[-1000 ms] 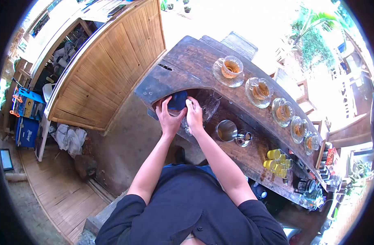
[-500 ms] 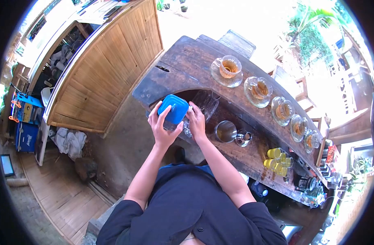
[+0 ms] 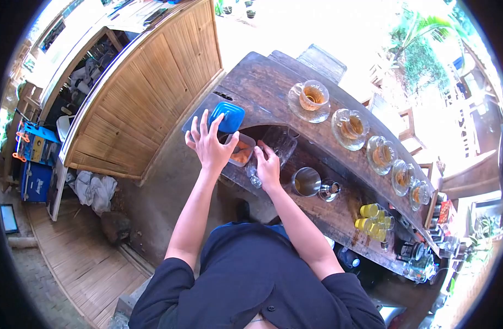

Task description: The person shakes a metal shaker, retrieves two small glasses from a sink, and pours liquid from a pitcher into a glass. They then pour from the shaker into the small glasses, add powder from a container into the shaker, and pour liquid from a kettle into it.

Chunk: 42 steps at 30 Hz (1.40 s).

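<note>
A blue square lid [image 3: 228,117] is off its box, at the left end of the wooden counter, beyond my left hand [image 3: 210,149]. My left fingers are spread, with the index fingertip over the lid's near edge and the thumb by the box rim. The clear plastic container [image 3: 241,156] stands uncovered with orange-brown chunks inside. My right hand [image 3: 267,169] grips its right side, fingers at the rim. Just behind the right hand lie clear glass vessels [image 3: 281,143], partly hidden by the counter edge.
Along the curved wooden counter [image 3: 251,82] stand several glass cups of amber drink on saucers [image 3: 313,95]. The lower shelf holds a metal cup [image 3: 306,181], a shiny strainer-like piece [image 3: 329,189] and yellow glasses [image 3: 375,220]. A bamboo-panelled cabinet [image 3: 153,82] rises at left.
The blue lid has come off the container and moved away from me toward the counter. The chunks inside now show. My left fingers have spread; my right hand stays at the container's side.
</note>
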### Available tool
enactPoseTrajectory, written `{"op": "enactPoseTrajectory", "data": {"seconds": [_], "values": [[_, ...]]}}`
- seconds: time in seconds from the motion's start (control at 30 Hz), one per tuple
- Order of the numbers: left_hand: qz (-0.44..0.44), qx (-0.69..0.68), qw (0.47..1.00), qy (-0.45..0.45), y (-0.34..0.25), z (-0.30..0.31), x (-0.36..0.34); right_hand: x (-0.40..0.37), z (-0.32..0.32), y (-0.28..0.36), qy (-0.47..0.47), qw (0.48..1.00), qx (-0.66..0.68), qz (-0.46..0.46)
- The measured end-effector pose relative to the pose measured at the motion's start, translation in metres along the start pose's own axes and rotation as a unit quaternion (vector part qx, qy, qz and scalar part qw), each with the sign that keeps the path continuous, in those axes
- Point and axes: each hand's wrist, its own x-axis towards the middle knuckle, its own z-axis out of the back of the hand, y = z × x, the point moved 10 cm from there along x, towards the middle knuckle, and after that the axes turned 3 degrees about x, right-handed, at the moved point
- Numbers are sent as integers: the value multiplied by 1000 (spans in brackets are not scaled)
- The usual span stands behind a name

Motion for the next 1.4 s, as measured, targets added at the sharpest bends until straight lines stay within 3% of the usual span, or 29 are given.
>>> {"op": "enactPoseTrajectory", "data": {"seconds": [0.1, 0.23, 0.33, 0.4, 0.53, 0.77, 0.9, 0.97, 1.13, 1.3, 1.4], "values": [[9, -16, 1000, -1, 1, 4, -4, -4, -1, 9, 11, 995, -93, -26], [-42, -145, 983, -102, 7, 28, -47, 0, 1, -5, -11, 995, -103, 13], [-5, -190, 981, -39, 22, -4, -105, 4, 4, -12, -28, 999, -40, 22], [112, -181, 976, 49, 30, -32, -127, 3, 4, 0, -37, 990, -130, 50], [191, -172, 960, 110, 28, -67, -135, -4, 0, 26, -38, 984, -159, 71], [225, -171, 956, 82, 28, -93, -118, -25, -14, 75, 7, 950, -224, 218], [184, -201, 960, 62, 22, -83, -117, -42, -5, 105, -5, 935, -243, 257], [109, -190, 975, 23, 12, -59, -115, -52, 0, 124, -9, 923, -245, 295], [22, -206, 978, -7, -14, -9, -107, -74, 14, 155, 0, 893, -260, 366], [-13, -243, 970, 11, -40, 2, -104, -83, 37, 164, -13, 914, -243, 324], [-35, -261, 965, 11, -59, 7, -102, -83, 63, 165, -66, 921, -246, 294]]}}
